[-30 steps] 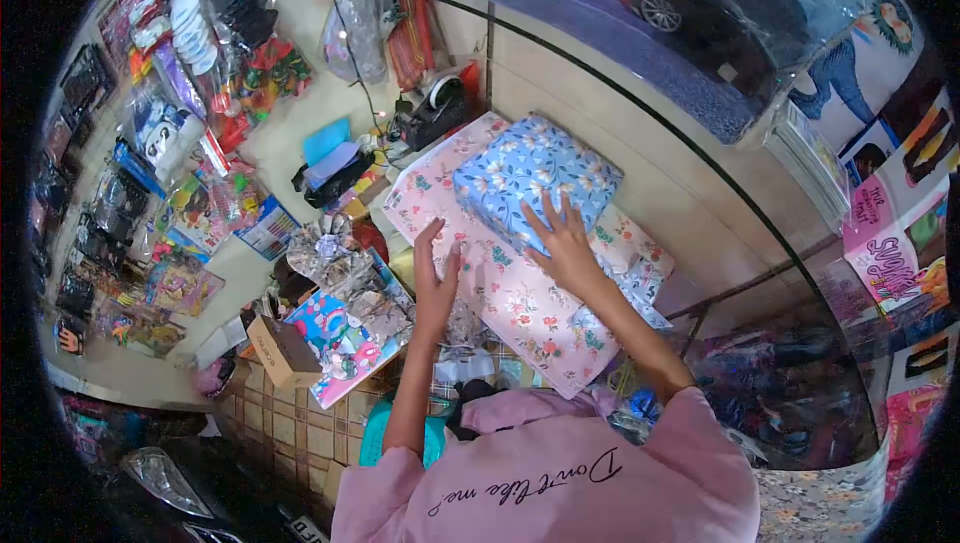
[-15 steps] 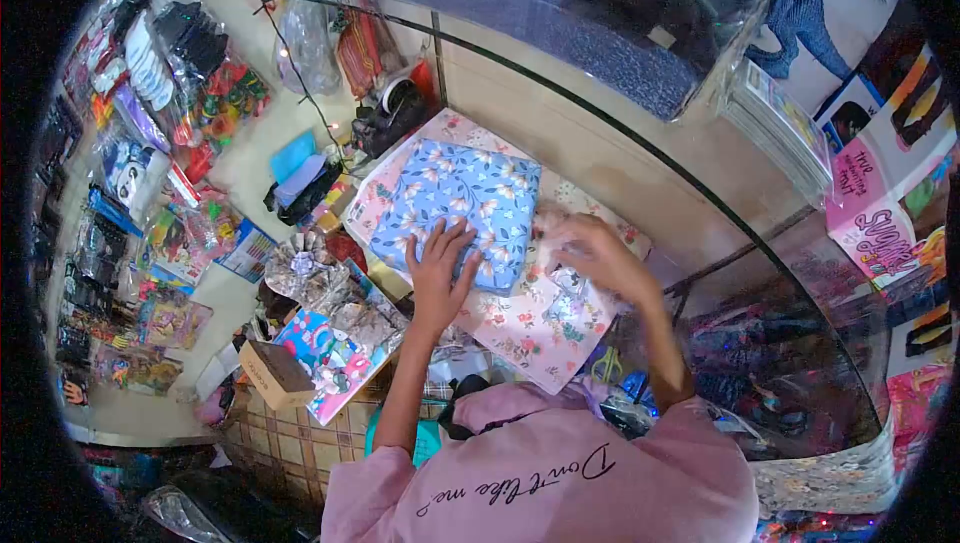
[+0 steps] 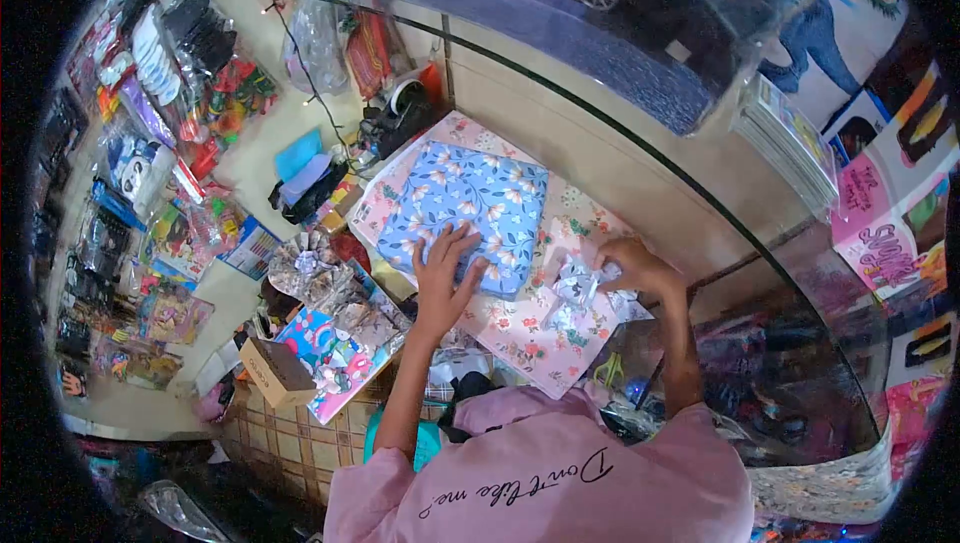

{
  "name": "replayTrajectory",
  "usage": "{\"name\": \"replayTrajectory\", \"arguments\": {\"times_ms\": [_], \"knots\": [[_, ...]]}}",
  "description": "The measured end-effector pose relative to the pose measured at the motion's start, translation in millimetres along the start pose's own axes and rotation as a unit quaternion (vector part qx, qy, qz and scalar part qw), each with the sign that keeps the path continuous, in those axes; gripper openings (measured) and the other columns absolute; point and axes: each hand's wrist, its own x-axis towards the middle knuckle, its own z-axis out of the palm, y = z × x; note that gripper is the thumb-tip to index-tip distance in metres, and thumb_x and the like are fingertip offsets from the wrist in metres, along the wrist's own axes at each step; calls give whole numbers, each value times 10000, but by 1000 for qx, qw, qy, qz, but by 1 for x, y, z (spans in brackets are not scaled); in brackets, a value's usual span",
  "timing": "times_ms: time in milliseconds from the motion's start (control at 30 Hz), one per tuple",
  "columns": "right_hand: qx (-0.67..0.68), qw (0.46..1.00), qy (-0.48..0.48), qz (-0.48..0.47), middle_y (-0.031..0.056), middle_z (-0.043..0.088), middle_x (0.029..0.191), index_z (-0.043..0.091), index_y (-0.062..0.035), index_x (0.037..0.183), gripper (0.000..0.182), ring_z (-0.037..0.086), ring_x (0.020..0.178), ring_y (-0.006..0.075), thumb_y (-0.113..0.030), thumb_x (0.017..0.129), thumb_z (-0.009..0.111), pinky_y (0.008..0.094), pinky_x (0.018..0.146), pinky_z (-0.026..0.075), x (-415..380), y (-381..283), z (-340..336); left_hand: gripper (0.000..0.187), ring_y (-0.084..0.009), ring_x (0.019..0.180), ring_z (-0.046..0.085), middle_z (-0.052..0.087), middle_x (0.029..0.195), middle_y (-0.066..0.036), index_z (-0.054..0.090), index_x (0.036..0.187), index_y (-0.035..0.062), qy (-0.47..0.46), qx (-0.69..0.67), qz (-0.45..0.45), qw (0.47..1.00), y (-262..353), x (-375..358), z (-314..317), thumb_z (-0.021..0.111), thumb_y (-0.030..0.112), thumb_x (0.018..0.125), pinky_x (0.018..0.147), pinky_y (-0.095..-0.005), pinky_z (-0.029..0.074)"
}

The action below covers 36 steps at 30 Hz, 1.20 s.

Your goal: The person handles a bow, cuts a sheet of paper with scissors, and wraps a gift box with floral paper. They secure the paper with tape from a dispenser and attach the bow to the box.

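A flat package in blue floral wrapping paper [image 3: 470, 193] lies on pink floral paper [image 3: 525, 348]. My left hand [image 3: 440, 273] rests on the near-left part of this package, its fingers spread. To the right, my right hand [image 3: 635, 268] is closed with fingertips pinched on a shiny, crumpled white-silver ribbon bow [image 3: 578, 281]. The bow sits over the pink floral paper, apart from the package. Part of the bow is behind the fingers.
A tape dispenser [image 3: 403, 108] stands beyond the paper. Green-handled scissors [image 3: 608, 367] lie near its right corner. To the left are a brown box [image 3: 275, 373] and a patterned fabric flower [image 3: 303, 268]. A dark curved edge [image 3: 640, 148] runs along the right.
My right hand has moved a little right and now pinches the ribbon bow, where it was blurred above it before. My left hand stays on the blue package. The view has shifted slightly.
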Motion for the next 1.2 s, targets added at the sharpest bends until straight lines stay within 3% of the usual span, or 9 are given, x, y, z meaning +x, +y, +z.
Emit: {"name": "replayTrajectory", "arguments": {"times_ms": [267, 533, 600, 633, 733, 767, 867, 1033, 1200], "knots": [[21, 991, 104, -83, 66, 617, 864, 607, -59, 870, 278, 574, 867, 247, -123, 637, 745, 370, 866, 379, 33, -130, -72, 361, -191, 1133, 471, 539, 1192, -103, 495, 1202, 32, 9, -236, -81, 968, 2, -2, -31, 495, 251, 915, 967, -328, 347], [151, 971, 97, -155, 87, 632, 817, 623, -38, 850, 291, 603, 796, 200, -241, 691, 759, 332, 764, 449, 110, -183, -63, 813, -236, 1175, 439, 472, 1267, -125, 416, 1282, -18, -26, -520, -147, 841, -30, 1, -52, 551, 612, 787, 1014, -366, 295], [116, 981, 77, -133, 101, 635, 804, 624, -35, 848, 290, 609, 768, 209, -240, 692, 758, 326, 742, 454, 134, -179, -55, 768, -225, 1188, 424, 471, 1264, -113, 427, 1276, -12, -26, -503, -156, 849, -51, -6, -52, 567, 575, 801, 1020, -367, 285], [101, 981, 99, -133, 115, 640, 799, 622, -36, 863, 320, 615, 750, 242, -269, 690, 757, 338, 738, 449, 145, -169, -46, 592, -173, 1029, 527, 564, 1117, -88, 524, 1183, -14, 23, -463, -171, 870, -57, 0, -50, 648, 426, 808, 888, -310, 401], [-20, 979, 157, -129, 98, 624, 780, 614, -47, 838, 307, 607, 757, 242, -275, 690, 756, 336, 674, 448, 170, -145, -23, 356, -89, 784, 560, 622, 891, -35, 622, 1023, -10, -7, -333, -328, 884, -50, 21, -68, 699, 253, 796, 670, -232, 433], [-31, 976, 175, -128, 98, 627, 759, 615, -52, 830, 318, 611, 743, 262, -297, 683, 755, 349, 660, 447, 174, -143, -16, 228, -34, 596, 503, 602, 705, 18, 659, 903, -8, 34, -322, -244, 914, -62, 20, -58, 712, 179, 783, 513, -194, 365], [-32, 973, 188, -127, 99, 622, 726, 621, -57, 816, 299, 611, 707, 267, -292, 687, 753, 350, 659, 447, 183, -129, 4, 214, -31, 574, 484, 586, 661, 19, 663, 873, -10, -26, -280, -288, 915, -53, 26, -69, 691, 190, 803, 505, -198, 361], [180, 983, 27, -36, 102, 677, 858, 663, 4, 924, 209, 631, 780, 133, -159, 794, 680, 268, 712, 485, 189, -119, -5, 200, -22, 537, 427, 551, 601, 28, 665, 827, -20, -5, -192, -238, 952, -57, 26, -69, 668, 180, 818, 472, -208, 323], [181, 979, 88, -40, 108, 676, 807, 668, -12, 883, 177, 647, 736, 170, -149, 772, 687, 295, 694, 490, 192, -109, 7, 201, -24, 530, 388, 530, 586, 34, 666, 787, -21, -33, -221, -246, 943, -50, 27, -71, 660, 177, 823, 473, -221, 305]]}}
